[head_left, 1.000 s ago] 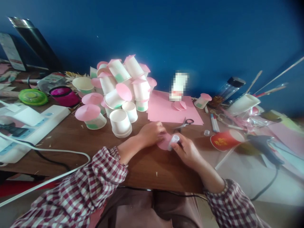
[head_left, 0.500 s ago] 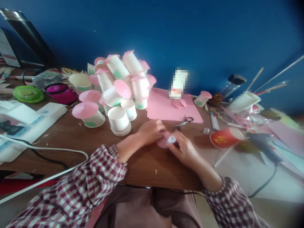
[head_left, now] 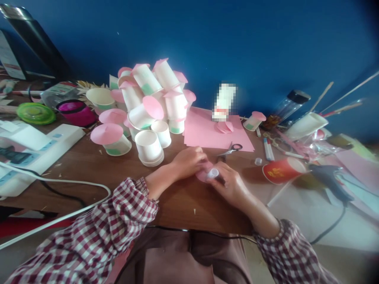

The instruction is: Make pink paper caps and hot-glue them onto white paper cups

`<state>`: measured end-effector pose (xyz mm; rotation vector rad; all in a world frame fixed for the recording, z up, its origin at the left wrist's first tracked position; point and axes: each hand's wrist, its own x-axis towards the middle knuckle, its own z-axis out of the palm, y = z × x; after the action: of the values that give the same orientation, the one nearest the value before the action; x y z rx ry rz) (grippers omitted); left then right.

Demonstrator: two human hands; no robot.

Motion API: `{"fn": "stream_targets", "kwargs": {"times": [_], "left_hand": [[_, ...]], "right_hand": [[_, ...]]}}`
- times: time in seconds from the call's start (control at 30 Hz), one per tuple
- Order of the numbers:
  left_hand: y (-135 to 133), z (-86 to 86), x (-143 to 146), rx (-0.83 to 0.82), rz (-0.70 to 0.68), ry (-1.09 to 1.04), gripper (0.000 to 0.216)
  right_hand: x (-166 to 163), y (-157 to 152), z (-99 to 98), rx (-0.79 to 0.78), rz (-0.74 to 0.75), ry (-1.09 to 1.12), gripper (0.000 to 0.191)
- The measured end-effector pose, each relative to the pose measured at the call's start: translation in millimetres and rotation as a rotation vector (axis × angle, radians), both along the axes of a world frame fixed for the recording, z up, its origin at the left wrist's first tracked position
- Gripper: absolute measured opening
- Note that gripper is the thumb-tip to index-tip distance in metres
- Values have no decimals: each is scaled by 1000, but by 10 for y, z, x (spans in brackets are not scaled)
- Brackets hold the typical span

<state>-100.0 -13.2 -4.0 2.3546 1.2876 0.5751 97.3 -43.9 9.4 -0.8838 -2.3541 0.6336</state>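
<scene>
My left hand (head_left: 192, 161) is closed on the edge of a pink paper disc (head_left: 202, 176), which lies low over the brown table. In my right hand (head_left: 229, 182) is a glue stick (head_left: 213, 173), its white end pointing toward me and its other end hidden against the paper. The fingers of both hands cover part of the disc. Just beyond my right hand lie scissors (head_left: 232, 150) with dark handles. A small white cap (head_left: 258, 161) sits to the right of that hand.
Paper cups with pink paper tops (head_left: 146, 81) are piled at the left back. Pink sheets (head_left: 217, 134) lie ahead. To the right are a red paper cup (head_left: 282, 170) and a glue gun (head_left: 330, 179); at the left, a power strip (head_left: 44, 157) and white cable (head_left: 97, 187).
The view has shifted very slightly. Both hands keep their hold on the paper disc and the glue stick, with hardly any movement.
</scene>
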Motion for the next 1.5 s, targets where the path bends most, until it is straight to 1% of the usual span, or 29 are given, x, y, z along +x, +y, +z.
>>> {"fn": "stream_targets", "kwargs": {"times": [0.1, 0.2, 0.33, 0.47, 0.57, 0.7, 0.8, 0.87, 1.0, 1.07, 1.17, 1.33, 1.5], "left_hand": [[12, 17, -44, -11, -71, -22, 28], [29, 31, -76, -33, -125, -25, 28], [43, 23, -78, -37, -122, -20, 28], [32, 20, -71, -36, -116, -18, 25], [19, 43, -70, -42, -118, -13, 24], [17, 82, -64, -49, -120, 6, 22], [23, 91, -61, -50, -121, 24, 24], [25, 90, -64, -54, -120, 27, 26], [24, 83, -72, -65, -124, 24, 25], [25, 79, -74, -71, -128, 12, 25], [27, 70, -72, -69, -133, -3, 24], [20, 48, -77, -63, -113, -11, 25], [14, 34, -97, -68, -140, -37, 23]], "right_hand": [[-10, -4, 8, 2, -2, -13, 7], [-21, -7, 17, 10, -22, -26, 8], [-33, -8, 20, 31, -77, -45, 14], [-39, -7, 7, 28, -97, -25, 19], [-28, 3, -12, -22, -124, 24, 24], [22, 33, -24, -150, -160, 124, 26], [65, 51, -11, -248, -135, 169, 28], [77, 53, 2, -275, -116, 192, 29], [57, 48, 16, -204, -146, 227, 20], [36, 46, 13, -161, -144, 194, 17], [6, 45, -2, -116, -93, 111, 13], [-18, 40, -34, -55, -56, 30, 15], [-38, 12, -19, -77, -14, -6, 17]]}}
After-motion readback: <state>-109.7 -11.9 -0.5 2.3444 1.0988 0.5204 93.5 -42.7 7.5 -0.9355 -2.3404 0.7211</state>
